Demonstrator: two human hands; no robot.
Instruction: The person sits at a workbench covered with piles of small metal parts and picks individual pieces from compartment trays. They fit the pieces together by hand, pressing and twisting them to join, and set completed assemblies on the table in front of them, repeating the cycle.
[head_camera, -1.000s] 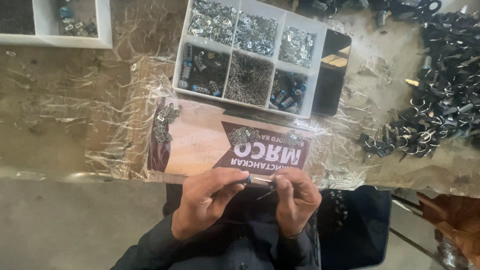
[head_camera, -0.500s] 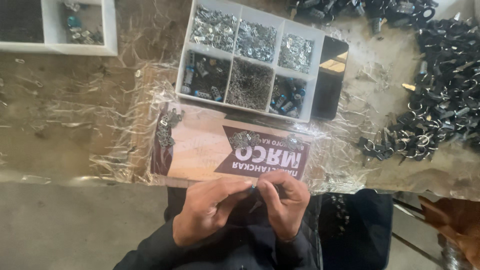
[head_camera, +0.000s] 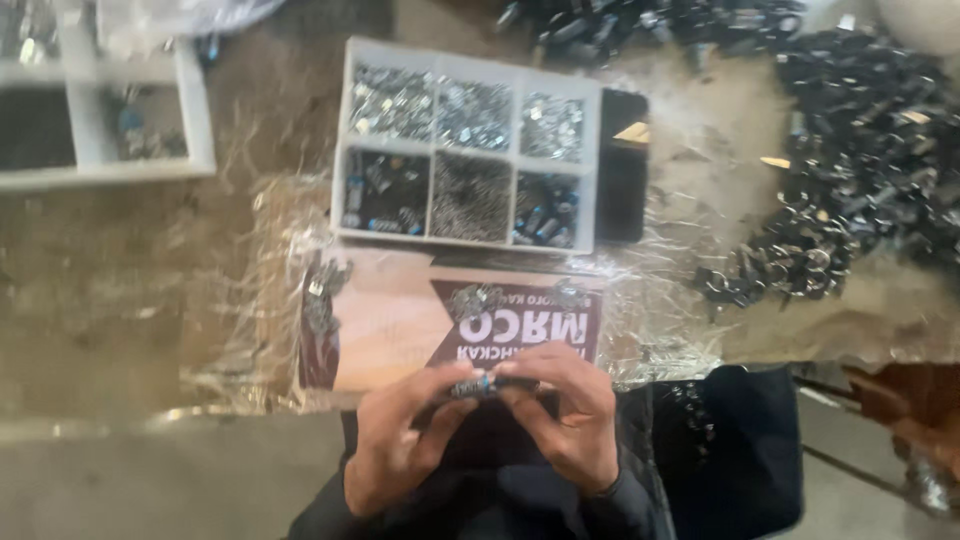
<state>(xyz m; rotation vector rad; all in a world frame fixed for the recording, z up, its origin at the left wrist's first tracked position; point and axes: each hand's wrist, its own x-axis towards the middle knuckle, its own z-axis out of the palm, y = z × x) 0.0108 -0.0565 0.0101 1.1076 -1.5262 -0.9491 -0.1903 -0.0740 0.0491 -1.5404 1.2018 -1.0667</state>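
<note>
My left hand (head_camera: 398, 440) and my right hand (head_camera: 568, 415) meet at the table's near edge, fingertips pinched together on one small dark metal part with a blue end (head_camera: 480, 383). Just beyond the hands lies a flat cardboard sheet (head_camera: 390, 325) with a dark red printed panel; small clusters of metal parts (head_camera: 322, 292) rest on it. Farther back stands a white compartment box (head_camera: 465, 145) whose cells hold silvery and dark small parts.
A second white tray (head_camera: 100, 125) sits at the far left. A large heap of dark metal parts (head_camera: 850, 170) covers the right side. A black phone-like slab (head_camera: 622, 180) lies beside the box. Crinkled clear film covers the table. A dark bag (head_camera: 745, 450) sits by my right side.
My hands have closed in toward each other and now pinch the small part together. The view has shifted slightly, so the box and cardboard sit lower in frame.
</note>
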